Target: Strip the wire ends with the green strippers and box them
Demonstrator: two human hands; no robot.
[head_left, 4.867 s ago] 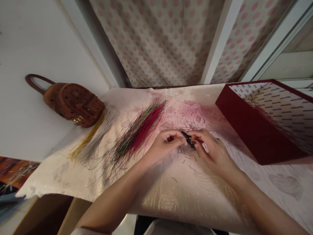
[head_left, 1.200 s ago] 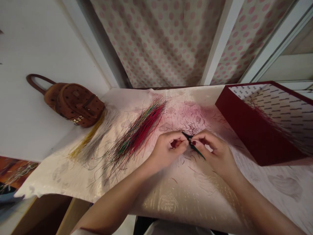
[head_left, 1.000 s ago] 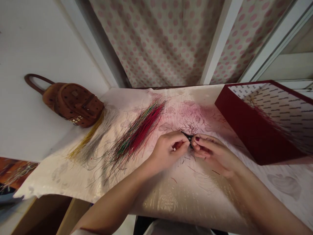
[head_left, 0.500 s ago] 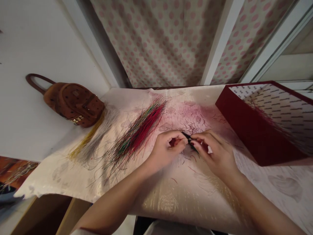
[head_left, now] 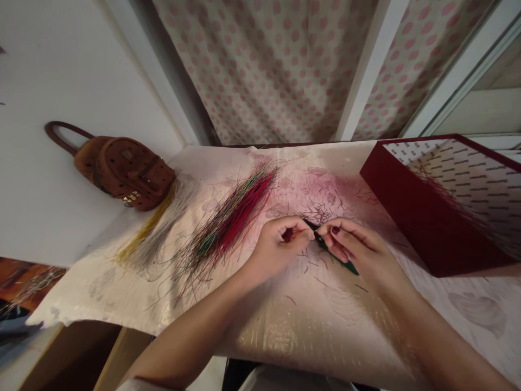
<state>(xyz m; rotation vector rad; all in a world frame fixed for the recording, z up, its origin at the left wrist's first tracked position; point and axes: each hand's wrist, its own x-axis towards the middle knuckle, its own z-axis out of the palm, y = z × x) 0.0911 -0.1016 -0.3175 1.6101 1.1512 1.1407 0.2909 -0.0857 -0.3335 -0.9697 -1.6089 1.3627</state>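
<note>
Close together over the pink-stained cloth, my left hand (head_left: 285,237) and my right hand (head_left: 356,241) meet fingertip to fingertip. Thumb and index finger of the left are pinched, on something too small to name. The right is also pinched, its thumbnail dark red, and what it holds is hidden. A slim black tool with a green handle (head_left: 350,266) passes beneath the right fingers; whether they grip it I cannot tell. Short dark red clippings (head_left: 319,209) lie scattered beyond and around the hands. To the left rests a bundle of long red, green and dark strands (head_left: 240,214).
Gold strands (head_left: 144,236) and silver-grey strands (head_left: 169,217) lie further left, beside a brown backpack (head_left: 126,168). At the right stands an open dark red box (head_left: 402,217) with a patterned white lining and red strands inside. A dotted curtain (head_left: 277,70) hangs behind the cloth-covered table.
My right fingers have shifted and turned, showing the thumbnail. More of the tool's green handle now shows, reaching further right and down. My left hand has hardly moved.
</note>
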